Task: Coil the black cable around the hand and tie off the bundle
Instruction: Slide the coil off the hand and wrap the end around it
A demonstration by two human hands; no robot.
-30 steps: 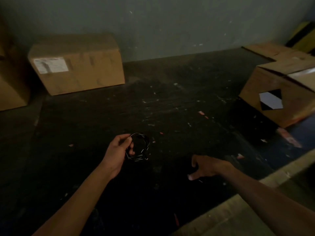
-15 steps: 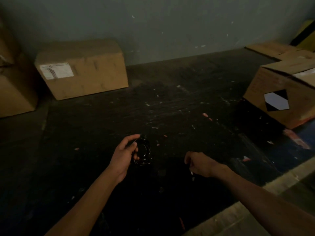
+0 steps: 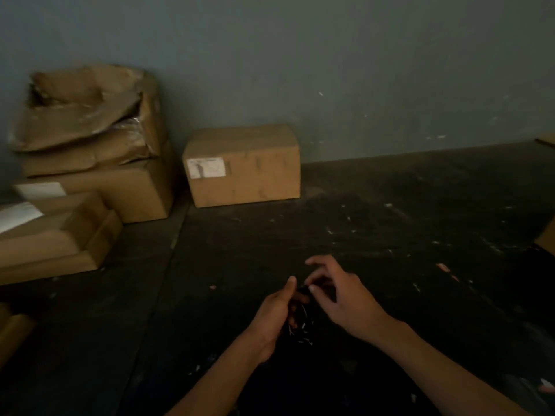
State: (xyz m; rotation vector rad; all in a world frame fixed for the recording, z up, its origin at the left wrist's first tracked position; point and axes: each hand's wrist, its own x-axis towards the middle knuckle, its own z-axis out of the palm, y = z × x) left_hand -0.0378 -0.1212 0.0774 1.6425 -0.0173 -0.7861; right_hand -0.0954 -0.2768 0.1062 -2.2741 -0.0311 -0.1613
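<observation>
The black cable (image 3: 301, 321) is a small coiled bundle with faint white glints, hard to make out against the dark floor. My left hand (image 3: 274, 316) holds it, thumb up and fingers curled around the loops. My right hand (image 3: 339, 295) has come in from the right; its thumb and forefinger meet at the top of the bundle, the other fingers spread above. Whether they pinch a cable end is too dark to tell.
A sealed cardboard box (image 3: 243, 165) with a white label stands against the grey wall. A stack of torn and flattened boxes (image 3: 90, 163) fills the left side. A box corner (image 3: 546, 238) shows at the right edge. The dark floor (image 3: 390, 235) is speckled with debris.
The view has swung left, bringing the left box stack into sight. My right hand rose from the floor and moved left to the coil in my left hand.
</observation>
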